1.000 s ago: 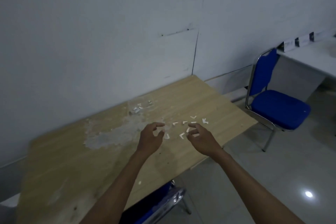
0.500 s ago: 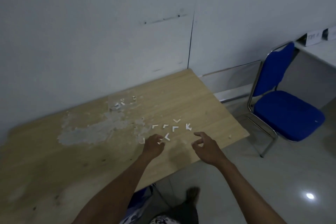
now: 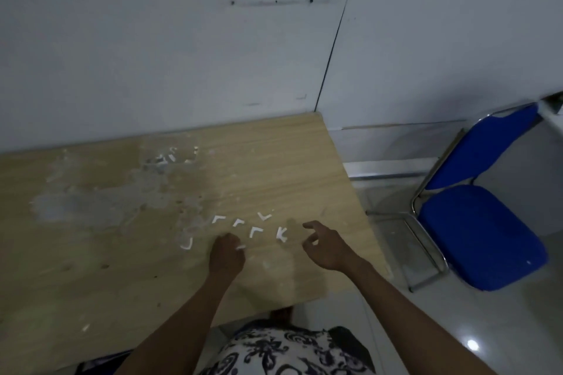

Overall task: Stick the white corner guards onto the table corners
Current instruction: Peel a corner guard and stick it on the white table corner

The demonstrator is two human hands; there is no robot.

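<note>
Left hand (image 3: 227, 256) pinches a corner guard (image 3: 241, 247); long axis level.

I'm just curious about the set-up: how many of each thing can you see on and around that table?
White corner guards lying loose on the wooden table: 6
White piece in the left hand: 1
Blue chairs: 1
Total: 8

A pale grey wall (image 3: 182, 39) stands behind, with a dark vertical seam. The floor (image 3: 502, 329) has glossy light tiles and reflects one small lamp spot. A blue chair (image 3: 475, 231) with metal frame stands at right.
</note>
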